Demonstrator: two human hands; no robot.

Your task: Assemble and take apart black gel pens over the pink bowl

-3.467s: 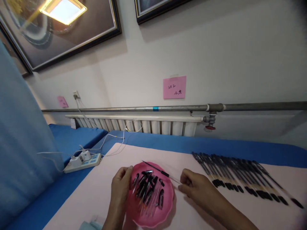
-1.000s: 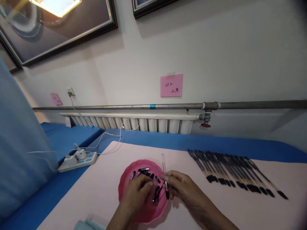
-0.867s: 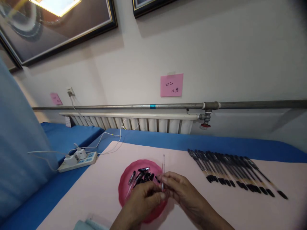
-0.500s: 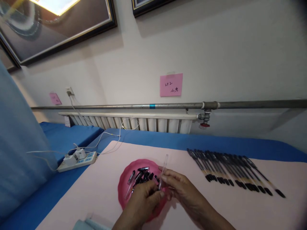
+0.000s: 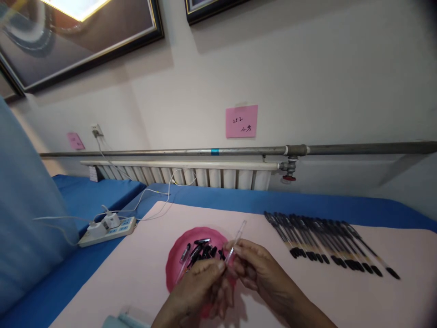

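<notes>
Now clear tube (image 5: 238,238) tilted right, hands closer.

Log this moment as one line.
hands: both hands grip clear pen barrel | under: pink dish | right: pen row

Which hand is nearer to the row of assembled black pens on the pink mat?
The right hand. It sits just left of the row of pens, holding a clear pen barrel. The left hand is farther left, over the pink dish.
</notes>
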